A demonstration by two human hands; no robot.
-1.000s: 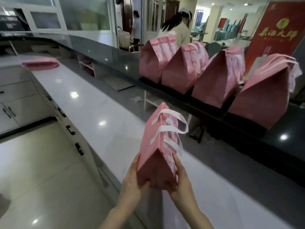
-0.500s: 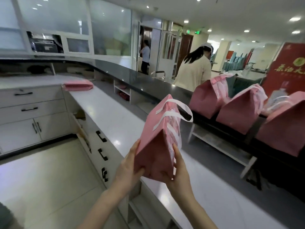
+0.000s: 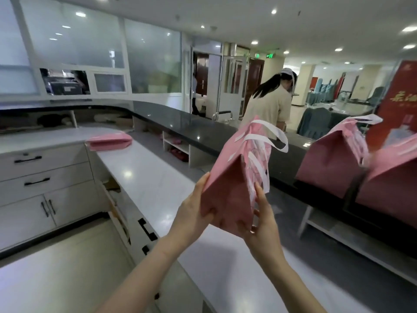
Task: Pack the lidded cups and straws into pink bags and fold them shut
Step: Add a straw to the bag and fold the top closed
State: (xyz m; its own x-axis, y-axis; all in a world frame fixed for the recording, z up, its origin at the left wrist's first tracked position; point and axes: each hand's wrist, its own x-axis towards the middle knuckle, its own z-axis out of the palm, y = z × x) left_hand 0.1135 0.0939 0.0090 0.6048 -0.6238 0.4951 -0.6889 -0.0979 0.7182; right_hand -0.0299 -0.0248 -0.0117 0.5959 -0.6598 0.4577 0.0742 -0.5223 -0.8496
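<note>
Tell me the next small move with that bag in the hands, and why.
Probably carry the bag right and set it on the dark counter beside the packed bags. Left hand and right hand hold its base in the air above the white counter, its top looks folded shut, and the finished ones stand on that ledge.

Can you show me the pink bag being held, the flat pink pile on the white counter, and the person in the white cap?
held pink bag [image 3: 228, 193]: head view, plain side panel.
flat pink pile [image 3: 109, 141]: head view, top surface.
person in the white cap [image 3: 267, 105]: head view, back.
</note>
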